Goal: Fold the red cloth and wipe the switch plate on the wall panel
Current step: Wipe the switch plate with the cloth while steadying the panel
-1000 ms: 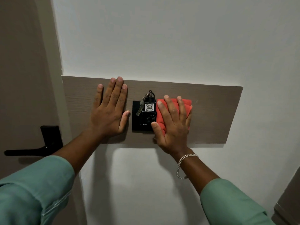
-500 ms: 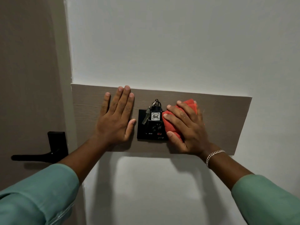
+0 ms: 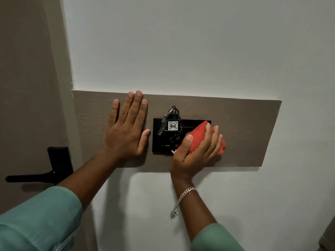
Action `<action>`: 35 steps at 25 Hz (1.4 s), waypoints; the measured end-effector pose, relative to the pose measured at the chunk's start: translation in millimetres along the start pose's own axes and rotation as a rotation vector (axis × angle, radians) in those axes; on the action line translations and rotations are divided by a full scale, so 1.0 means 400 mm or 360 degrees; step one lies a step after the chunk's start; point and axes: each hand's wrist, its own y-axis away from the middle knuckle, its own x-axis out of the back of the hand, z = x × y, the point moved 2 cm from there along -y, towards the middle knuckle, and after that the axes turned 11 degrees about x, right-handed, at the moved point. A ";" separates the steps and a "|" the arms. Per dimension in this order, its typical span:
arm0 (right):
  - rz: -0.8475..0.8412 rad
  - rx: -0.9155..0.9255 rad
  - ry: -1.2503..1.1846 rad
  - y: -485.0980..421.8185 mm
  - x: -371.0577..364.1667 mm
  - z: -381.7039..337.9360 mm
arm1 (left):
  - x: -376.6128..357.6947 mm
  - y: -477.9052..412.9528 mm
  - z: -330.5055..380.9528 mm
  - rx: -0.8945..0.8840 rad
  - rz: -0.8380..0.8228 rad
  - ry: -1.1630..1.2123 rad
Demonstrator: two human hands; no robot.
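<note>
A black switch plate [image 3: 159,140] is set in a brown wood-grain wall panel [image 3: 244,131]. My right hand [image 3: 195,153] grips the folded red cloth [image 3: 197,136] and presses it on the plate's lower right part. The cloth hides that side of the plate. My left hand [image 3: 126,129] lies flat on the panel just left of the plate, fingers together and pointing up, holding nothing. A key fob tagged 406 with a key [image 3: 171,122] hangs at the plate's top.
A brown door with a black lever handle [image 3: 41,175] stands at the left, beside the door frame. White wall [image 3: 181,42] surrounds the panel above, below and to the right.
My right hand has turned and slid down the plate with the cloth, from its upper right to its lower right. My left hand stays flat on the panel.
</note>
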 end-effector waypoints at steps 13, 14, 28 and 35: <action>-0.0723 0.1176 0.0299 -0.055 0.076 0.174 | -0.006 0.004 -0.009 -0.0043 0.0054 0.0028; -0.0658 0.1066 0.0272 -0.055 0.066 0.155 | -0.006 0.003 -0.008 -0.0044 0.0052 0.0029; -0.0475 0.0666 0.0257 -0.087 0.106 0.192 | -0.003 0.000 -0.007 -0.0037 0.0041 0.0015; -0.0089 0.0360 -0.0379 -0.035 0.030 0.006 | 0.003 0.001 -0.010 -0.0020 -0.0023 0.0064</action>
